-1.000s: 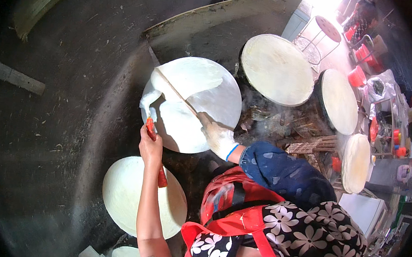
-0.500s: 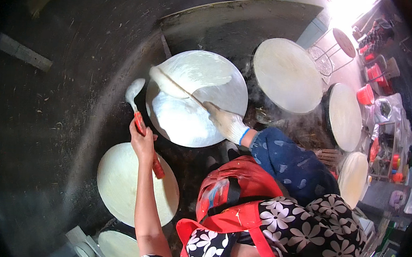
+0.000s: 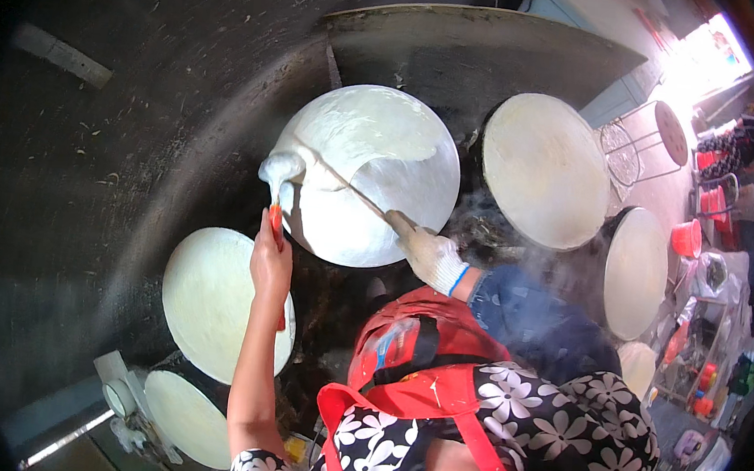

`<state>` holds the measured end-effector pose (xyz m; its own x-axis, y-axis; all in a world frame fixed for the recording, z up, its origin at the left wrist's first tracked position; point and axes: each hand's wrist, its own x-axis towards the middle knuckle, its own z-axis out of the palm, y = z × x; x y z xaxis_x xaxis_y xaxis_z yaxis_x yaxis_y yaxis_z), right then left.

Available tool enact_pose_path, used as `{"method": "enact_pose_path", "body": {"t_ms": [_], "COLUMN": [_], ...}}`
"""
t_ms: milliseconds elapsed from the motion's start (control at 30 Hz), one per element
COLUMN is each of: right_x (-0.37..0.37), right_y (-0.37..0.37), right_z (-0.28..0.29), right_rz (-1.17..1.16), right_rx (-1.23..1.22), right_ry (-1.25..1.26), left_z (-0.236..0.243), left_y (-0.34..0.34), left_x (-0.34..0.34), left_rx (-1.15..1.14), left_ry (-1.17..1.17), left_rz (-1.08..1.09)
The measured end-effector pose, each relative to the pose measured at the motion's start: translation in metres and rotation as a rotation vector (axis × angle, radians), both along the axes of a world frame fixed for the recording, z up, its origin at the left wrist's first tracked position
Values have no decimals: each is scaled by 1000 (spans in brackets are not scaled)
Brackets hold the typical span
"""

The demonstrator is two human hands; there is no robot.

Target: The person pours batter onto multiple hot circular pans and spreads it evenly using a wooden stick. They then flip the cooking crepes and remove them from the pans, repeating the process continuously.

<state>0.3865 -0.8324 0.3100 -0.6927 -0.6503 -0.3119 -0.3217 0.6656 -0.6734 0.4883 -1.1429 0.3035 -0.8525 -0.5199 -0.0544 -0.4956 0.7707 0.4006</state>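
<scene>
My bare left hand is closed round the red handle of a ladle. White batter coats the ladle's bowl, which is over the left rim of a round griddle. In a white knitted glove, my right hand grips the thin handle of a batter spreader. The spreader reaches leftward across the griddle, its batter-covered head beside the ladle. Wet white batter covers the far part of the griddle, while the near part is shiny and mostly bare. Whether ladle and spreader touch I cannot tell.
Pale round griddles stand around me: one at the right, another farther right, one at the near left. A curved metal screen rises behind. Steam drifts by my right sleeve. A stool and red tubs lie beyond.
My left hand has brought the ladle rightward from beside the griddle to its left rim. The spreader's head has shifted slightly toward the near side. The whole view has turned a little.
</scene>
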Motion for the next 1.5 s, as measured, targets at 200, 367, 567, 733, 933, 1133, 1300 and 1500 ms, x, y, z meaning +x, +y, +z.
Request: {"method": "enact_pose_path", "body": {"t_ms": [200,367,567,733,933,1133,1300,1500], "right_x": [-59,-118,-107,-130,-138,-126,-94,60], "right_y": [8,-36,33,90,20,106,139,31], "right_z": [-2,-24,11,2,-13,24,42,-61], "right_rz": [35,109,571,505,474,737,534,-23], "right_rx": [246,4,158,98,113,179,341,-341], "right_ry": [179,306,137,153,266,315,349,572], "left_z": [18,31,57,70,67,62,54,91], "left_y": [36,61,102,154,159,177,184,145], "left_x": [66,64,114,132,117,127,128,107], "left_rx": [-69,-7,283,535,578,814,876,1073], "left_ry": [-10,-1,-30,-78,-71,-103,-35,539], "left_rz": [87,171,242,343,273,248,181,254]}}
